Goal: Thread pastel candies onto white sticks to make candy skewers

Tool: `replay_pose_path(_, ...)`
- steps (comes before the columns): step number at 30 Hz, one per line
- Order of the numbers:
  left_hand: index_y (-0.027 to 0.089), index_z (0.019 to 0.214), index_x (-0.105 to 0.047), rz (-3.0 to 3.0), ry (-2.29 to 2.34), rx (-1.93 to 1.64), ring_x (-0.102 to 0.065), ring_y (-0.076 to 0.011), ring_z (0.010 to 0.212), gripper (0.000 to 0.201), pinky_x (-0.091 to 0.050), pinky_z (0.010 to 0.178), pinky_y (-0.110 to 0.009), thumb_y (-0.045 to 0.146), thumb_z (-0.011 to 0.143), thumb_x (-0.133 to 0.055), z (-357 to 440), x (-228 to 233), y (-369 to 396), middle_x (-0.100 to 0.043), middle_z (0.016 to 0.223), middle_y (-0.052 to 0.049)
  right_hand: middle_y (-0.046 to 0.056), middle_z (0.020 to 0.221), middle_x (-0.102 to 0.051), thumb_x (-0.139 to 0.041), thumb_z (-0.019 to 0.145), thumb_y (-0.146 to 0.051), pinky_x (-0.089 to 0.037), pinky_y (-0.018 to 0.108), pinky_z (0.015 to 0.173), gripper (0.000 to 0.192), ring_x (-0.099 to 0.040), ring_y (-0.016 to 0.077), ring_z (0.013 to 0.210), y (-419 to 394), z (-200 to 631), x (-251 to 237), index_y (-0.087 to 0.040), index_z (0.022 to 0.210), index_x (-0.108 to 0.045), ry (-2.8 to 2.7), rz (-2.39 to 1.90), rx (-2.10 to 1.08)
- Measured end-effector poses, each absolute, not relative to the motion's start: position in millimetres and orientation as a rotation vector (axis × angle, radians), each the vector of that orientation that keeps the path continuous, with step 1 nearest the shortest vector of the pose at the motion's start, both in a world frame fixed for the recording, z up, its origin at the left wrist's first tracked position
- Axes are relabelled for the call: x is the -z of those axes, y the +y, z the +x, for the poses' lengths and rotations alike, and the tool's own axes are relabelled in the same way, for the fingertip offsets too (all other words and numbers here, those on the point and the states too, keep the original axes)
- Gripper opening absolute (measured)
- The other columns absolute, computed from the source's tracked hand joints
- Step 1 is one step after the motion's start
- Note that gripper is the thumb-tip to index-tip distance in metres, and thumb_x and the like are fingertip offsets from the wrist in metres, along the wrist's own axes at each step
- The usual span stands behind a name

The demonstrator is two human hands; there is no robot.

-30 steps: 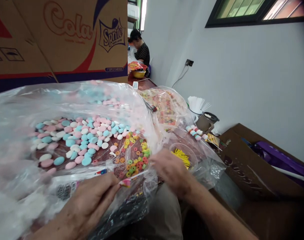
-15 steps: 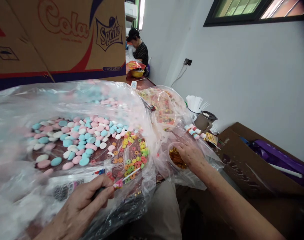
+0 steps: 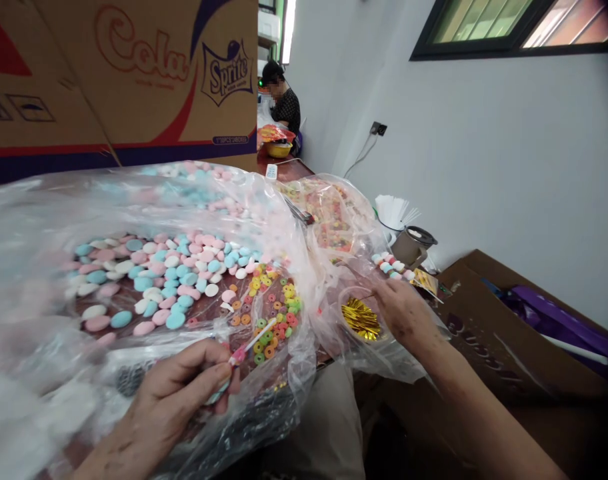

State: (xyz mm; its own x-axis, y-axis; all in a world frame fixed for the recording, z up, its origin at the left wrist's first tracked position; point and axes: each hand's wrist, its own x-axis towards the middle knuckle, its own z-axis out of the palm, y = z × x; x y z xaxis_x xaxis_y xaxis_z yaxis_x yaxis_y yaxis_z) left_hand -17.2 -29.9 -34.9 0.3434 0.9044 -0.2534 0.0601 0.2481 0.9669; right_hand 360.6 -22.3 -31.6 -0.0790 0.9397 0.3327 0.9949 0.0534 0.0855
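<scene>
My left hand point(image 3: 177, 393) pinches a thin white stick point(image 3: 257, 337) threaded with candy near my fingers, held over an open clear plastic bag point(image 3: 44, 220). Inside the bag lie pink, blue and white candy discs point(image 3: 159, 273) and small coloured candy rings point(image 3: 271, 313). My right hand point(image 3: 407, 310) rests at the rim of a clear cup holding shiny gold twist ties point(image 3: 360, 318); its fingertips are pinched together, and I cannot make out a tie in them. A finished skewer of candies point(image 3: 391, 265) lies just beyond that hand.
Large Cola and Sprite cardboard boxes point(image 3: 134, 73) stand behind the bag. A second bag of ring candy point(image 3: 329, 213), a cup of white sticks point(image 3: 395, 212) and a lidded pot point(image 3: 415, 243) sit at the right. A brown box point(image 3: 489, 340) is beside me. Another person point(image 3: 283, 100) works far back.
My right hand moved from beside the candy bag out to the cup of gold ties. My left hand tilted the stick upward and shifted slightly.
</scene>
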Motion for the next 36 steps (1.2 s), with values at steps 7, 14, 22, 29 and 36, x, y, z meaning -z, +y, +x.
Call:
replay_pose_path(7,0.017,0.069,-0.062,0.994,0.866,-0.891,-0.058,-0.0112,0.05,0.029,-0.044,0.051,-0.021,0.042,0.077,-0.075,6.6,26.1,-31.2,-0.071,0.065,-0.002,-0.001,0.065,-0.062,-0.05,0.09,-0.024,-0.044,0.024,0.055,0.018,-0.057,0.0141,0.058,-32.3,233.1,25.7,-0.022,0.076,-0.061,-1.718,-1.445,-0.381)
replay_pose_path(14,0.017,0.072,-0.06,0.889,0.882,-0.991,-0.057,-0.0093,0.046,0.026,-0.043,0.047,-0.019,0.038,0.078,-0.075,4.6,25.1,-30.1,-0.067,0.06,0.001,-0.005,0.057,-0.057,-0.048,0.085,-0.011,-0.041,0.021,0.057,0.023,-0.052,0.0106,0.056,-27.5,153.0,25.6,-0.021,0.064,-0.05,-1.731,-1.169,-0.753)
replay_pose_path(22,0.021,0.078,-0.059,0.924,1.041,-1.026,-0.051,-0.0093,0.039,0.025,-0.037,0.038,-0.018,0.043,0.08,-0.07,-5.7,37.7,-30.7,-0.064,0.054,0.004,-0.004,0.063,-0.053,-0.049,0.087,-0.011,-0.039,0.021,0.057,0.025,-0.052,0.0104,0.06,-21.7,146.7,34.5,-0.02,0.064,-0.049,-1.897,-1.157,-0.683)
replay_pose_path(29,0.019,0.069,-0.057,0.953,1.161,-1.019,-0.054,-0.0111,0.043,0.019,-0.04,0.042,-0.019,0.032,0.077,-0.069,-3.5,34.8,-16.0,-0.059,0.05,0.005,0.006,0.073,-0.06,-0.04,0.097,-0.011,-0.04,0.033,0.068,0.029,-0.05,0.02,0.071,-19.3,143.3,42.1,-0.015,0.082,-0.065,-2.147,-0.959,0.415)
replay_pose_path(36,0.018,0.065,-0.061,1.063,1.024,-0.615,-0.054,-0.0117,0.041,0.003,-0.038,0.04,-0.02,0.018,0.067,-0.063,-15.8,24.8,1.2,-0.063,0.052,0.002,0.009,0.085,-0.065,-0.03,0.102,-0.014,-0.039,0.038,0.074,0.038,-0.05,0.0217,0.079,-7.7,165.1,33.9,-0.012,0.09,-0.067,-2.399,-0.609,0.441)
